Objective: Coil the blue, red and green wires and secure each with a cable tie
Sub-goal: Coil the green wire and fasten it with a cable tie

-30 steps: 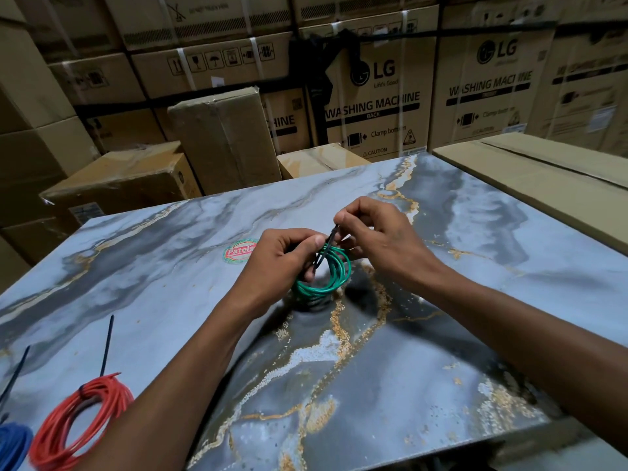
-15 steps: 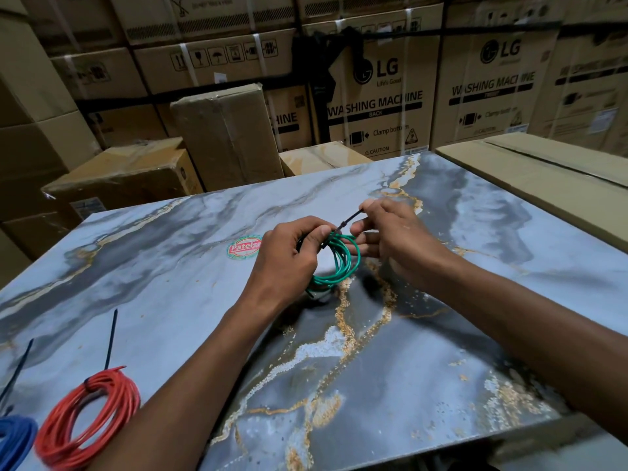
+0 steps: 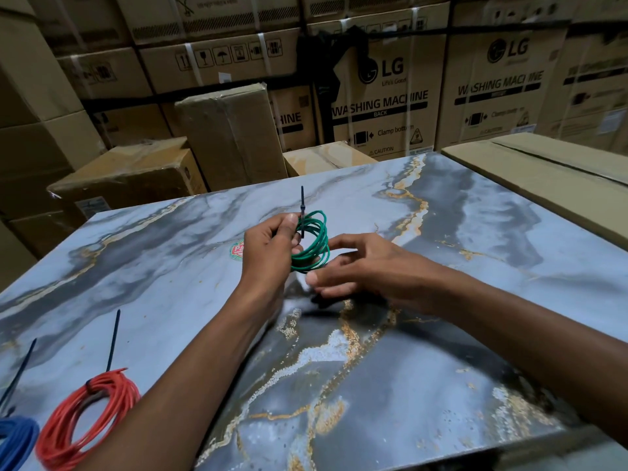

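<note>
The green coil [image 3: 311,241] is held above the table's [image 3: 441,351] middle, its tie [image 3: 302,207] standing upright. The left hand [image 3: 268,248] pinches coil and tie; the right hand [image 3: 360,268] hovers just beside, fingers loose, holding nothing. Red coil [image 3: 86,418] and blue coil [image 3: 15,436] lie tied at the near-left corner. This looks like the last tie; next, probably snug it tight.

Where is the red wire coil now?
In the head view, the red wire coil lies at the table's near left corner, beside the blue coil.

Blue coil [image 3: 15,440] cut off at frame's edge
</note>
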Tool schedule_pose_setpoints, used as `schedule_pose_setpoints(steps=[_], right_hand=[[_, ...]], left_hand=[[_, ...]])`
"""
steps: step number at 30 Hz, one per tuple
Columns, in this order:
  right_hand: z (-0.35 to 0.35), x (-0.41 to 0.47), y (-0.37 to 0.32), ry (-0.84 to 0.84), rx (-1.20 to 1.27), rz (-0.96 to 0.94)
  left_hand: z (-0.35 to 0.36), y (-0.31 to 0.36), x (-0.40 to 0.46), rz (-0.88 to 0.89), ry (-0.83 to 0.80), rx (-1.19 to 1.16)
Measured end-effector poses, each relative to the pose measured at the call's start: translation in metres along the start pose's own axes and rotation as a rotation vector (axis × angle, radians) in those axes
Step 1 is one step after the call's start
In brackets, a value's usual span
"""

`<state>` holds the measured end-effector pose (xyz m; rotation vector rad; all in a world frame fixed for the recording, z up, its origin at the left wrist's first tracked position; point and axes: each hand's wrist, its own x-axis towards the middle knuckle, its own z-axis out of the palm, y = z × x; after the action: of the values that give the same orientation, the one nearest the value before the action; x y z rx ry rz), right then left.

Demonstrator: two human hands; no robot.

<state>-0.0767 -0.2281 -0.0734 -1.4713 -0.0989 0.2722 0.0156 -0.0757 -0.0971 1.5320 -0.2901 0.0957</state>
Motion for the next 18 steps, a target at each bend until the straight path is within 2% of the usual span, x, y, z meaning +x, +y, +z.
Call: schedule_pose_setpoints(steps=[5,11,18], right_hand=[[0.006,0.002,0.003,0.051,0.077,-0.045],[-0.001,0.004,0.004,0.167,0.08,-0.062],[0.001,0.008,0.004,0.141,0.306,-0.038]], left_hand=[[0.004,0.01,-0.01,0.101,0.014,0.103],[0.004,0.015,-0.014,0.305,0.05,0.308],[0.004,0.016,-0.018,0.411,0.105,0.418]])
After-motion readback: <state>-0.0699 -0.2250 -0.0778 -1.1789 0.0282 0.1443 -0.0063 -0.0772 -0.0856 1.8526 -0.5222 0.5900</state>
